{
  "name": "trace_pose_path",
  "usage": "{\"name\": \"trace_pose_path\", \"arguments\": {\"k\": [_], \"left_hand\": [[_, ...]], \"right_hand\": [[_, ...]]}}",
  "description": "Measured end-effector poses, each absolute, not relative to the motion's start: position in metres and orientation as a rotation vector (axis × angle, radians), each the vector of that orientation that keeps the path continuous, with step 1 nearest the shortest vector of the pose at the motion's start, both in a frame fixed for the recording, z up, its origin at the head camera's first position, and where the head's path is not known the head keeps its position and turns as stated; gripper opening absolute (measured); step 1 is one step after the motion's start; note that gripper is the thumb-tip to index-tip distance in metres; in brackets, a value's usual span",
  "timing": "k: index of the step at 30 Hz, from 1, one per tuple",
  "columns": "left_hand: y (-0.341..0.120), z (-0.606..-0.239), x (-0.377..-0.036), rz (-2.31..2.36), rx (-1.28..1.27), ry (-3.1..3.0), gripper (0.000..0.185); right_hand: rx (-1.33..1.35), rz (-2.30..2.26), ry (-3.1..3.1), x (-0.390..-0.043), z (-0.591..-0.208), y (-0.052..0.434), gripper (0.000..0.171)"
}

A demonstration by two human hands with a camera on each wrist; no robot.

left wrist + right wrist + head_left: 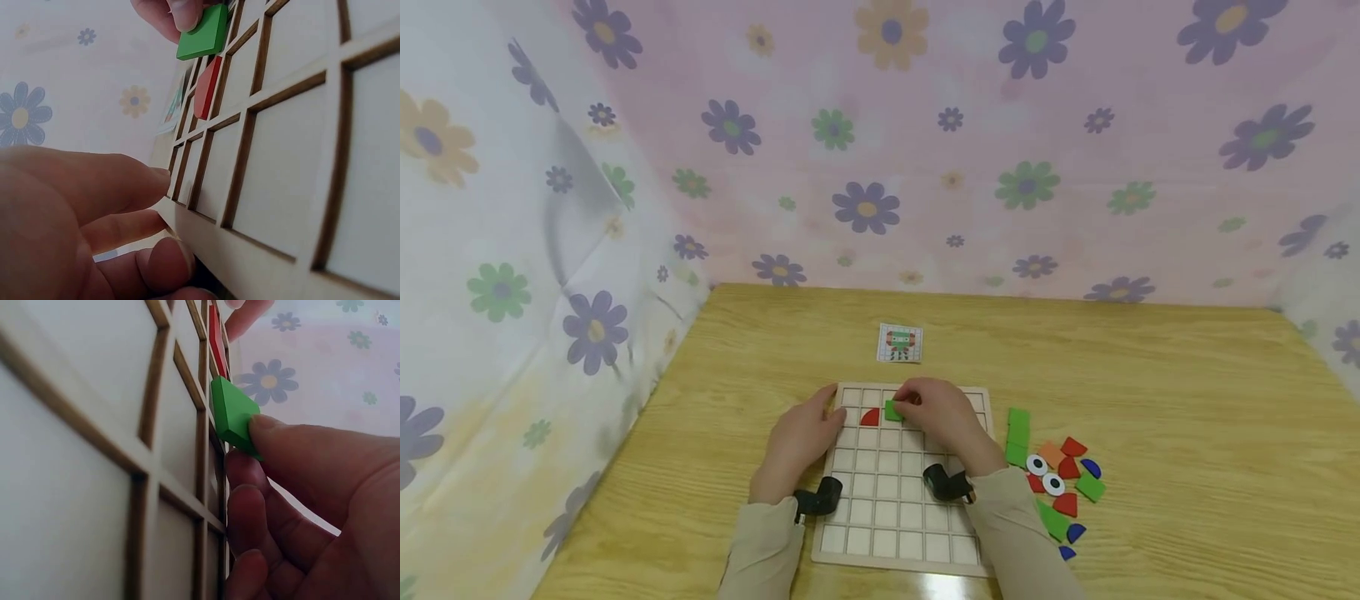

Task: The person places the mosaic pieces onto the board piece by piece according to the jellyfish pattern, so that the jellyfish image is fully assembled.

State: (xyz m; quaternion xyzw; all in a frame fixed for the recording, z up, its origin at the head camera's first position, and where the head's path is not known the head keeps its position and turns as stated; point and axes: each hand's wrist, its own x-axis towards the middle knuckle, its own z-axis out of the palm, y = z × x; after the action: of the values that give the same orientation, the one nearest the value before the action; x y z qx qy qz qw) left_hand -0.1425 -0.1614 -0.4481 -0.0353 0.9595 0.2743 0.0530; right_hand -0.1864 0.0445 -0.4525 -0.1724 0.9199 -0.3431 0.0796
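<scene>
Beige sleeves and black wrist-camera mounts frame the near edge of the pale wooden grid board (901, 542), which lies flat on the light wood-grain table (1187, 467) in front of you. Your left hand (801, 442) rests against the board's left rim, fingers relaxed and gripping nothing, the fingertips (156, 181) touching the frame edge. Your right hand (943, 421) reaches over the upper rows and pinches a flat green square wooden tile (892, 409) between thumb and fingers, holding it tilted over a cell in the second row, one edge down at the grid. Just left of it, a red quarter-circle wooden piece (870, 417) sits in its cell. To the right of the board lies a loose heap of green, red, orange and blue wooden shapes (1060, 483), two white eye discs among them. Farther back on the table, a small printed pattern card (899, 342) lies before the flowered cloth backdrop (925, 150).
</scene>
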Motion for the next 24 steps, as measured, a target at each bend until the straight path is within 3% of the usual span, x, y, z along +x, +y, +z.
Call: {"name": "trace_pose_path", "arguments": {"k": [24], "left_hand": [[-0.1633, -0.4505, -0.1433, 0.840, -0.096, 2.933, 0.049]], "right_hand": [[-0.633, -1.007, 2.768, -0.1800, -0.4508, 0.0378, 0.006]]}}
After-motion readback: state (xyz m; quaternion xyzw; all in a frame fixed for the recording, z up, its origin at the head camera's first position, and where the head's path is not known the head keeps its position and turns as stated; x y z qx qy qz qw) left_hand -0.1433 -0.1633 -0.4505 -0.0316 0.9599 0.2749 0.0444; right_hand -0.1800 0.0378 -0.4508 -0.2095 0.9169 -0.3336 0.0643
